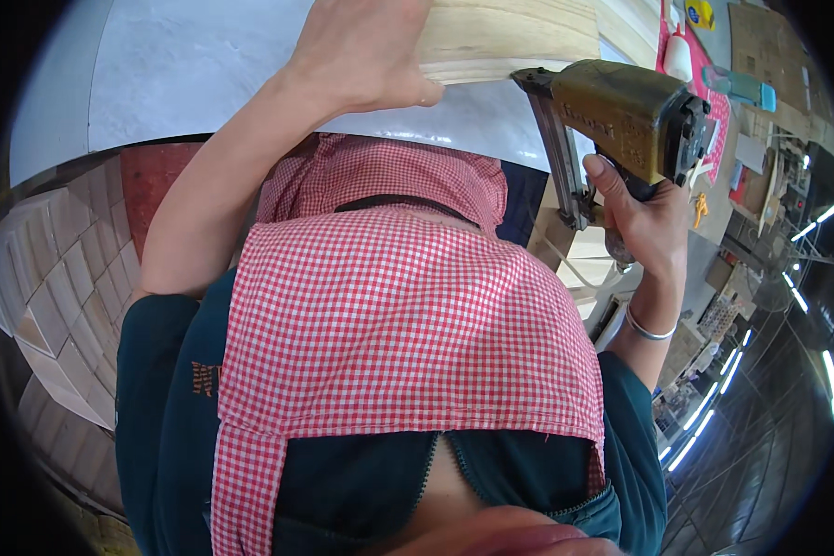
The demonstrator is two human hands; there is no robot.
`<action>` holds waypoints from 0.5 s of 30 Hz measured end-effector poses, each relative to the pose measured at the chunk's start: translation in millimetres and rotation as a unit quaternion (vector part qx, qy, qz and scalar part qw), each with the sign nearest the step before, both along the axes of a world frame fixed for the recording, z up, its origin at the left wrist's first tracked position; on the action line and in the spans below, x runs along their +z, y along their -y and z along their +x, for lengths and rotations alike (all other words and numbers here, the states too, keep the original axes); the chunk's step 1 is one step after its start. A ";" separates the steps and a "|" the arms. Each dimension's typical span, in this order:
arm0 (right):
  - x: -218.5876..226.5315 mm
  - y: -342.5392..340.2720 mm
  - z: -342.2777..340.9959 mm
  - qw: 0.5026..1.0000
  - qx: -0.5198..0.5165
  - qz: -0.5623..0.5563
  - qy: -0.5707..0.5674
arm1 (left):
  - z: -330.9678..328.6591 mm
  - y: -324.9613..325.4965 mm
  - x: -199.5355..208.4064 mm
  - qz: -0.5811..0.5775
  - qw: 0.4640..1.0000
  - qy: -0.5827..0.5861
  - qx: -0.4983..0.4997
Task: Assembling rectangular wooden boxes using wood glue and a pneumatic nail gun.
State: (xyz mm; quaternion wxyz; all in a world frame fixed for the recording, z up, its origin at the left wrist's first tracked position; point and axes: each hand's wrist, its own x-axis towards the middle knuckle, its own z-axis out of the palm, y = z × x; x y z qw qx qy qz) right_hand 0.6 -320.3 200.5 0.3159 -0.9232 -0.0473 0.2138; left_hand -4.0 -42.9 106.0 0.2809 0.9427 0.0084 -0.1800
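Observation:
A pneumatic nail gun (621, 107) with a worn, brownish-gold body and a dark magazine is in my right hand (653, 227). My fingers are wrapped round its handle and the thumb lies along the near side. The gun's nose meets the near edge of a pale wooden board (510, 32) on the tabletop. At the board's left end my left hand (371, 56) grips it, thumb against the near edge. The upper picture edge cuts off the left fingers. More than one layer of wood shows at the board's near edge.
The white tabletop (185, 74) ends just before my checked apron. Stacked pale wooden pieces (65, 269) stand below it at left. Right of the board are a white squeeze bottle (678, 57), a red patterned cloth (716, 107) and a clear blue-green bottle (741, 88).

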 end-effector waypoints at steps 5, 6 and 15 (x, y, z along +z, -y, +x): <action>-1.5 0.0 1.1 0.999 0.021 0.021 0.022 | -0.2 1.6 -2.1 0.009 1.000 -0.013 0.009; -1.7 -0.4 1.1 0.999 0.022 0.026 0.023 | -0.8 1.2 -2.4 0.017 1.000 -0.004 0.008; 8.7 -10.1 5.6 0.999 0.034 -0.039 0.011 | -3.0 -1.7 -0.6 -0.002 1.000 -0.020 -0.002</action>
